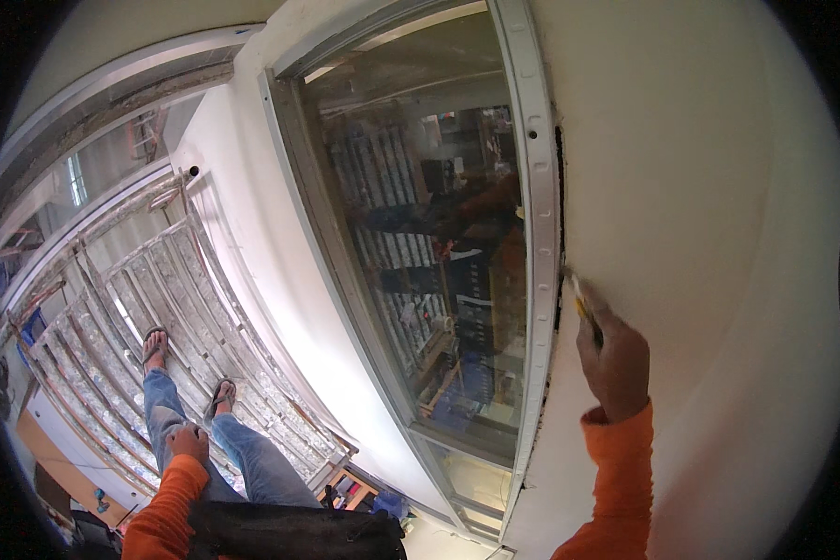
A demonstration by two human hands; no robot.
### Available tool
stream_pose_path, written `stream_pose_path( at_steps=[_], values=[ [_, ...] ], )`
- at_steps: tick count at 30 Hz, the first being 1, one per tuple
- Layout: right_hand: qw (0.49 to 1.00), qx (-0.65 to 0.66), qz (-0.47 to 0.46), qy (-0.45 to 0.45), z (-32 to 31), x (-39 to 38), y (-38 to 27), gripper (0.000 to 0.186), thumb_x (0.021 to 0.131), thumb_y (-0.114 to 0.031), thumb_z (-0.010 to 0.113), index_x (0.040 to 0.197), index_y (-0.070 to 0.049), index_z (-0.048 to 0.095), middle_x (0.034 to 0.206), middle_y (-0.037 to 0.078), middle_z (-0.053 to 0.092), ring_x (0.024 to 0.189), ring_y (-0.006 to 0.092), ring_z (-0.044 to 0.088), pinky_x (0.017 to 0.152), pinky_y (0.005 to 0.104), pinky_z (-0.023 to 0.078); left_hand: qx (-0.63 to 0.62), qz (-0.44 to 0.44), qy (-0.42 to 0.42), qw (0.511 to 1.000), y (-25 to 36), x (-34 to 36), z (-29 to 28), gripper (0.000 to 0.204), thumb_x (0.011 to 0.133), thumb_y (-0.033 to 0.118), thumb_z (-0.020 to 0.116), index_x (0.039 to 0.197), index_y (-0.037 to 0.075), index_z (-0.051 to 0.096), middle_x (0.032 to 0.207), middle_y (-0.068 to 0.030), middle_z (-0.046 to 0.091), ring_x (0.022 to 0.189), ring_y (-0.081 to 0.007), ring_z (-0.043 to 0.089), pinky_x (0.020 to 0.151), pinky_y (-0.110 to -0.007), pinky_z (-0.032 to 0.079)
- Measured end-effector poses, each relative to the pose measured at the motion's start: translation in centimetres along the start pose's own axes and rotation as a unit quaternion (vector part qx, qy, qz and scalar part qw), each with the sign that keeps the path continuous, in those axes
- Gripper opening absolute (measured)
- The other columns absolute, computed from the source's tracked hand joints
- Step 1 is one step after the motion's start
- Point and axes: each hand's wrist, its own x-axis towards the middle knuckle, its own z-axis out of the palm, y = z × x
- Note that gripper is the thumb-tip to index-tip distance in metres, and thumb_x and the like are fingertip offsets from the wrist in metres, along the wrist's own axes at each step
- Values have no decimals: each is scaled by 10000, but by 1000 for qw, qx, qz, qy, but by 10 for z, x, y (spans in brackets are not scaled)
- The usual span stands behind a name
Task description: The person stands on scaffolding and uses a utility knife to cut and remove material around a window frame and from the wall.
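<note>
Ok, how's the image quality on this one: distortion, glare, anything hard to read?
Head view: fisheye bowing along the window frame, with black corners; head view: the white wall strip left of the window looks nearly washed out; head view: reflections clutter the dark window glass; head view: the tip of the thin tool in the right hand is hard to make out.

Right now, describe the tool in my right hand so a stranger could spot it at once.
Find the tall glazed window, then the dark gap along the right side of its grey frame. Beside that gap, the right hand, coming out of an orange sleeve, holds a slim tool pointing upward. Its yellow patch sets it apart from the grey frame and pale wall.
</note>
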Motion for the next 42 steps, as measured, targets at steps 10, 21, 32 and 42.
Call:
stream_pose_path(
  at_steps=[10, 21, 32, 42],
  values=[
    [957, 237, 142, 85, 20, -11, 10, 435, 920, -81, 588, 1355, -67, 588, 1012, 226, 716, 846, 223, 734, 733, 324, 557, 5, 43, -18, 999, -6, 16, -26, 296, 892, 314, 544, 932, 92, 735, 924, -163, 723, 952, -362, 667, 963, -510, 384],
    [934, 267, 186, 146, 68, -23, 11, 240, 903, -214, 654, 1082, -55, 670, 858, 190, 688, 755, 357, 713, 671, 409, 564, 21, 60, -29, 998, -2, 26, -37, 287, 880, 311, 577, 971, 94, 740, 939, -202, 719, 958, -369, 676, 993, -520, 385],
    [961, 208, 120, 137, 68, -13, 7, 120, 910, -85, 650, 967, 10, 605, 739, 162, 633, 614, 277, 635, 597, 342, 505, 44, 15, 5, 999, 54, 26, -33, 319, 886, 348, 563, 1010, 105, 729, 1035, -155, 722, 1037, -351, 661, 1011, -485, 379],
    [953, 231, 156, 114, 76, -14, 5, 164, 924, -200, 644, 981, -51, 607, 827, 191, 650, 728, 414, 666, 632, 462, 528, -36, 40, 93, 994, 118, 49, -59, 303, 872, 346, 615, 1007, 84, 690, 955, -174, 722, 960, -354, 678, 992, -471, 421]
  ],
)
